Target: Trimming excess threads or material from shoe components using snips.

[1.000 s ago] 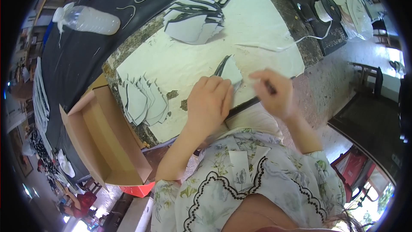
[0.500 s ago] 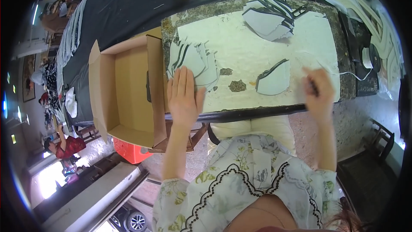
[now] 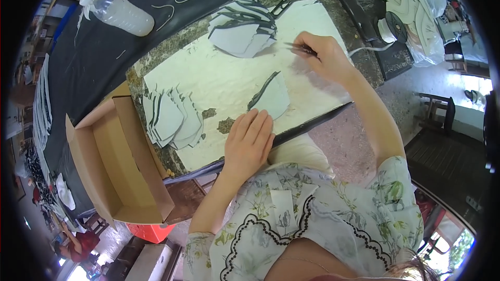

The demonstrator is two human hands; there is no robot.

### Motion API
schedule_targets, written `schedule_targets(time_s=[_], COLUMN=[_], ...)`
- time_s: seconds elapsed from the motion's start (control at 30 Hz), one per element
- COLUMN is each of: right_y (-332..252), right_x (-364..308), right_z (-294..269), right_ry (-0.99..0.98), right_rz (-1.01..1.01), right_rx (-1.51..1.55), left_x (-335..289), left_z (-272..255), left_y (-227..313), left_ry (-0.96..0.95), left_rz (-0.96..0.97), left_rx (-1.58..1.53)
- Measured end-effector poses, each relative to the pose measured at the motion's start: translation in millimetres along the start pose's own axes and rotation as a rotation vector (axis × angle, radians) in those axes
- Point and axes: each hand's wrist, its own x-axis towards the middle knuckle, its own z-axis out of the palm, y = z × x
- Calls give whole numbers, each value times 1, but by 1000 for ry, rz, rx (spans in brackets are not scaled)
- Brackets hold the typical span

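The left hand (image 3: 249,143) lies flat, fingers together and stretched out, its fingertips pressing the near edge of a single grey cut piece with a dark stripe (image 3: 271,96), apparently to keep that piece from sliding on the pale work board (image 3: 208,80); the piece sits toward the board's near right part, at about twelve o'clock from the hand and touching it. The right hand (image 3: 323,57), at roughly two o'clock from the piece and apart from it, is closed in a pinch on a thin dark tool (image 3: 301,48), held like a pen with its tip pointing left over the board; what kind of tool cannot be told. At eleven o'clock from that hand a loose heap of similar grey striped pieces (image 3: 242,31) rests at the board's far edge, while a fanned stack of pieces (image 3: 169,117) lies at nine o'clock from the left hand, seemingly kept separate from the heap. Beyond, at eight o'clock, an open cardboard box (image 3: 114,171) sits against the board, and a clear plastic bottle (image 3: 117,11) lies on its side on the dark table at eleven o'clock
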Motion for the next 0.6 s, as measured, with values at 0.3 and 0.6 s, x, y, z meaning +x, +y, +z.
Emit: schedule_targets(time_s=[0.3,0.6], right_y=[-60,-65], right_x=[26,20], right_z=[34,42], right_ry=[-545,-718], right_rz=[308,473], right_rx=[463,448], left_x=[-8,-14], left_z=[7,8], left_y=[-3,-3], left_ry=[28,59], left_rz=[-34,-63], left_rx=[25,-18])
